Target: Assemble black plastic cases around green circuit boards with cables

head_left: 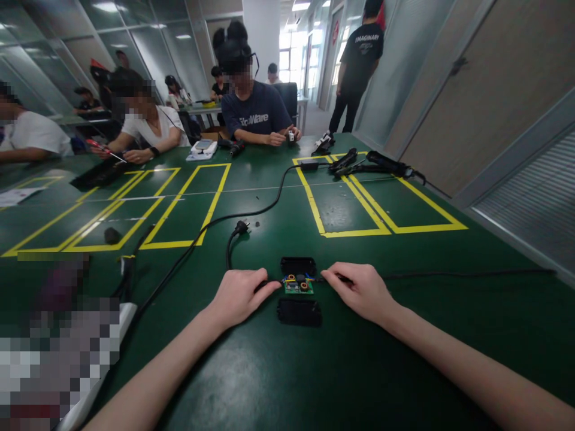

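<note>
A small green circuit board (299, 287) with copper-wound coils lies between my two hands, with a cable joined to it at either side. My left hand (242, 294) is closed on the left cable (272, 282), close to the board. On the other side, my right hand (359, 288) pinches the right cable (320, 279), which runs on across the table to the right. One black plastic case half (298, 265) sits just beyond the board. The other black case half (299, 312) lies on the near side, its hollow facing up.
A power plug (241, 227) on a black cord lies beyond my left hand. A long black cable (256, 212) crosses the green table (251, 371). Yellow tape outlines (359, 232) mark the far half. Black tools (386, 164) lie far right. A person (256, 111) sits opposite.
</note>
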The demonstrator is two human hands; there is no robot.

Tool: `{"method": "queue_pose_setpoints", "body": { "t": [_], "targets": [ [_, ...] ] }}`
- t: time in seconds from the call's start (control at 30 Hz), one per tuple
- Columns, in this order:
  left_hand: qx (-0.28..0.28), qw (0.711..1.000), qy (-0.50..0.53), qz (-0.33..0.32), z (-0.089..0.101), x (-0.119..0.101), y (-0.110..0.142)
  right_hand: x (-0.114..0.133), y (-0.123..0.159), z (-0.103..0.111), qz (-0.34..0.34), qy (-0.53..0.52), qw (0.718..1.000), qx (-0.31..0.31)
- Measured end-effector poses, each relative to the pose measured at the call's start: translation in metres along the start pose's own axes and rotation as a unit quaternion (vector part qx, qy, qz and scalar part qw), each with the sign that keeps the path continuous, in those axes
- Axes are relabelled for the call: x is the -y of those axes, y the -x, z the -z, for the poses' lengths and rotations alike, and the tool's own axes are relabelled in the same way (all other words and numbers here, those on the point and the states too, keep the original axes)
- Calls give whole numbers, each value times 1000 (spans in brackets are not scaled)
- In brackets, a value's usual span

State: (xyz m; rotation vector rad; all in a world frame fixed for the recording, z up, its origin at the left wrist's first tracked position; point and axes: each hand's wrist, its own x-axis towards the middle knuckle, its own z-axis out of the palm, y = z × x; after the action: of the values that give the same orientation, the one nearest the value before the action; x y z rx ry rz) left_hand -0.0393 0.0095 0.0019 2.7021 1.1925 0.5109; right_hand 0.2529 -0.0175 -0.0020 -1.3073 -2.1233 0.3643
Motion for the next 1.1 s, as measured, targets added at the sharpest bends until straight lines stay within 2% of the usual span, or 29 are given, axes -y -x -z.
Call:
{"method": "queue_pose_setpoints", "body": {
  "t": [0.1,0.23,0.47,0.67,0.93,1.1],
  "targets": [
    [19,1000,-20,4,0,4,0,-2,-2,-1,0,38,997,67],
    [40,999,-31,-15,-3,5,0,-6,-4,1,18,32,991,127],
    [26,997,29,-62,3,-2,6,-2,2,10,68,2,990,122],
    [55,991,66,-100,11,-3,14,12,11,11,139,30,975,172],
    [89,990,69,-89,9,-11,11,-1,3,16,133,56,970,194],
    [52,992,63,-100,10,-12,10,0,1,18,124,52,971,197]
  ]
}}
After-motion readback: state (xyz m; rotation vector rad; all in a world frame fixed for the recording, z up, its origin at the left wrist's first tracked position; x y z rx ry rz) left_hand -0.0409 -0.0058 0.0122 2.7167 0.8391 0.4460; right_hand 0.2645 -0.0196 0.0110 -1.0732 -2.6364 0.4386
